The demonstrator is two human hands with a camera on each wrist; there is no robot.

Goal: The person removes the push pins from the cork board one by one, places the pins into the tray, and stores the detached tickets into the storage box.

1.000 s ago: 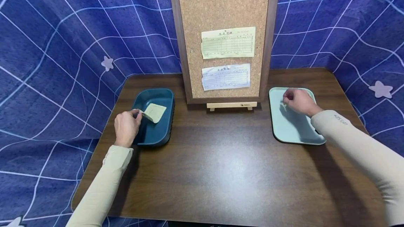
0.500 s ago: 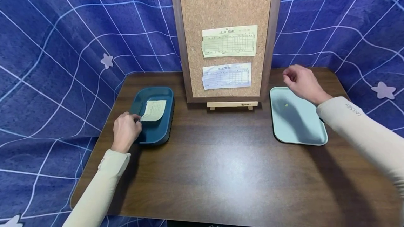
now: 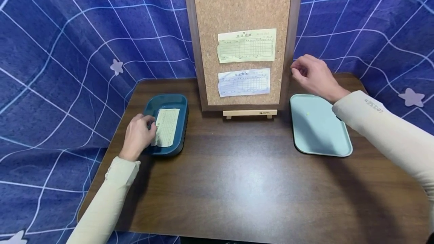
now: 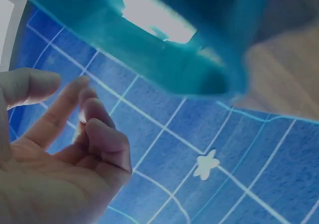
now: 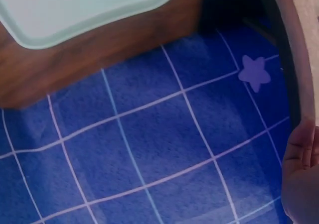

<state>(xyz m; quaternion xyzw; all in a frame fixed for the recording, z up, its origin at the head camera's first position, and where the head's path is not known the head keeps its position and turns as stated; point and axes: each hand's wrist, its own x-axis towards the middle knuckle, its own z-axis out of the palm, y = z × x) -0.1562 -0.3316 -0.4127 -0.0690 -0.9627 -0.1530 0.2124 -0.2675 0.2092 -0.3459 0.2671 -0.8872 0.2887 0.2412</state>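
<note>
My left hand [image 3: 137, 136] is over the near-left rim of a dark teal bin [image 3: 181, 134]. A pale yellow-green printed slip [image 3: 167, 127] lies in the bin. In the left wrist view the left hand's thumb and fingers stand apart with nothing between them. My right hand [image 3: 315, 76] hovers beside the right frame edge of a corkboard [image 3: 242, 6], its fingers loosely bent and no object visible in them. A green slip [image 3: 246, 46] and a bluish slip [image 3: 243, 83] hang pinned on the cork. A tiny yellow-green pin [image 3: 307, 114] sits on the light mint tray [image 3: 322, 134].
The corkboard leans on a small wooden stand [image 3: 249, 113] at the back of the brown table [image 3: 230, 168]. Blue patterned cloth [image 3: 84, 48] surrounds the table at the back and sides.
My left hand has lowered and released the yellow-green slip, which now lies flat in the bin. The right hand has left the pin on the tray and risen leftward to the board's edge.
</note>
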